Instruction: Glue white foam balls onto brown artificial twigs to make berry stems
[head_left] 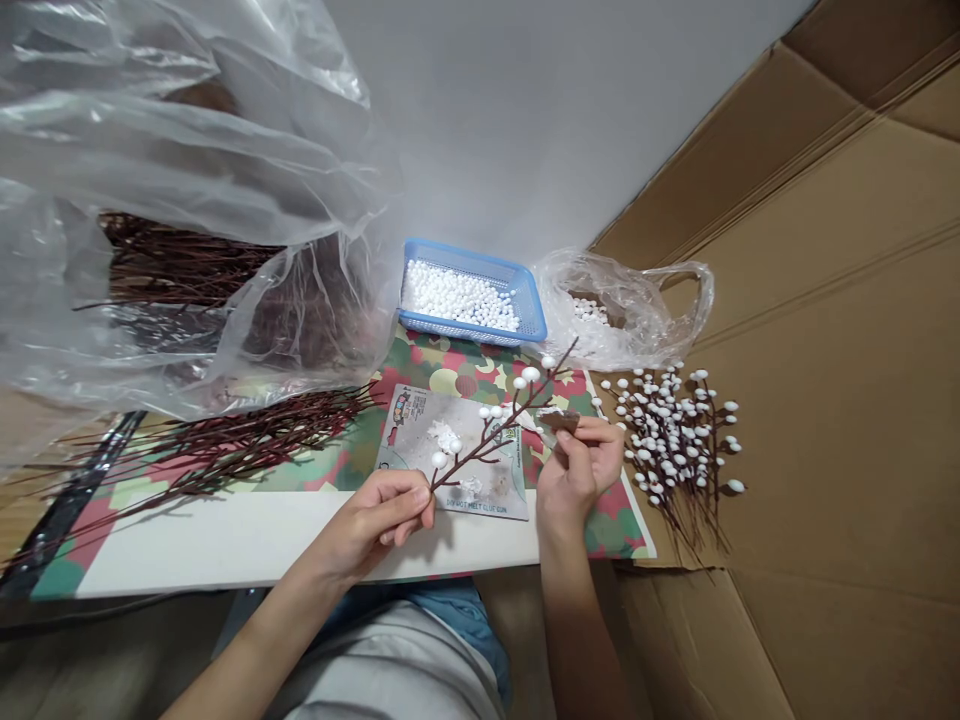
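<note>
My left hand point(391, 508) pinches the lower end of a brown branch point(491, 438), which slants up to the right above a grey card point(487, 487) printed with "hot melt glue gun". White berries point(531, 375) sit on several of its twigs, while others on it are bare. Between the thumb and fingers of my right hand point(581, 465) is a small brown piece point(561, 420) with a whitish edge, close to the branch's upper part. White residue point(445, 436) lies on the card.
A blue basket point(534, 305) of white balls stands at the back, beside a plastic bag point(637, 315). Berried branches point(679, 440) lie right, bare branches point(262, 440) left. A large plastic bag point(315, 180) fills the upper left; cardboard point(840, 380) borders the right.
</note>
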